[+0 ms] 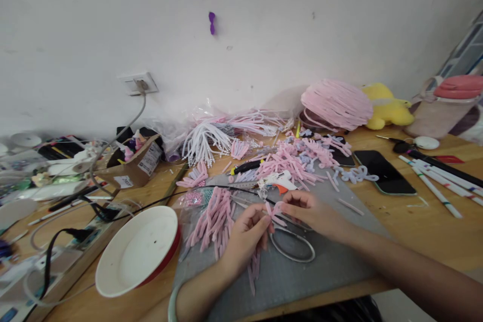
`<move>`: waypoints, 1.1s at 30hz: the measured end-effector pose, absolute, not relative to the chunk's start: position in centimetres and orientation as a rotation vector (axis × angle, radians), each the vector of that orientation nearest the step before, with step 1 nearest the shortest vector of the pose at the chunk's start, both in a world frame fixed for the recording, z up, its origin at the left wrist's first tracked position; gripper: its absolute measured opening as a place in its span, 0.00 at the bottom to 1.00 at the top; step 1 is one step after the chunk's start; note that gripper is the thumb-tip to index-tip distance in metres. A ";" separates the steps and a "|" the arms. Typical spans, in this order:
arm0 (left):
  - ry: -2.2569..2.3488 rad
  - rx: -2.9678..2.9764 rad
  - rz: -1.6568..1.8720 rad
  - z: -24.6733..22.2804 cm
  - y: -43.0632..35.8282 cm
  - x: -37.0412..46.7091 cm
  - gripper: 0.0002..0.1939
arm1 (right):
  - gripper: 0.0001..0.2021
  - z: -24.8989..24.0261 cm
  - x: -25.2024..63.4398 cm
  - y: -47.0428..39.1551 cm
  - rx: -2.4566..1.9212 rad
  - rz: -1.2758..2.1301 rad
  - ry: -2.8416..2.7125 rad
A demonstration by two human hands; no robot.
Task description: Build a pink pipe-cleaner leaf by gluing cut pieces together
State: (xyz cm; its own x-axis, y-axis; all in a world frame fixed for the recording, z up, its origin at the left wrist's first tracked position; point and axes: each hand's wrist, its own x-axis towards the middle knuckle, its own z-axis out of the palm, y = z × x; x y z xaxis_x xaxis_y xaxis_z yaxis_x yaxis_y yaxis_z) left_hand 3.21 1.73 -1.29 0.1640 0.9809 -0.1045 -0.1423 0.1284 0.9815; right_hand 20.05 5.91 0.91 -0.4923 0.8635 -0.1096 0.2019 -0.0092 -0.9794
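Between my two hands is a small pink pipe cleaner piece [277, 215], bent into loops. My left hand [249, 226] pinches its left side with thumb and fingers. From the right, my right hand [307, 209] grips the other side with its fingertips. Just below lie scissors [292, 246] with grey handles on the grey cutting mat [302, 282]. A pile of cut pink pipe cleaners [213, 219] spreads beside my left hand. Behind my hands rests a white and orange glue gun [279, 181], near yellow-and-black pliers [247, 166].
A white bowl [139, 246] with a red outside stands at the left, near a power strip [64, 271]. A black cable [158, 200] crosses the mat. White pipe cleaners [207, 143], a pink bundle [337, 103], a phone [385, 172] and markers [433, 188] lie farther back.
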 end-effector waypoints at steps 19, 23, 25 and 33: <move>1.043 1.209 1.046 -0.9 1.3 3.3 0.14 | 0.13 0.9 20.0 6.0 -1.091 1.542 -1.687; 1.038 1.188 1.039 -1.2 1.5 3.3 0.14 | 0.15 0.8 20.3 6.4 -1.132 1.456 -1.662; 1.027 1.168 1.042 -1.4 1.6 3.3 0.14 | 0.15 0.8 20.6 6.7 -1.158 1.359 -1.700; 1.140 1.236 1.181 -1.6 2.0 2.4 0.12 | 0.17 1.2 21.7 8.4 -1.706 0.349 -2.176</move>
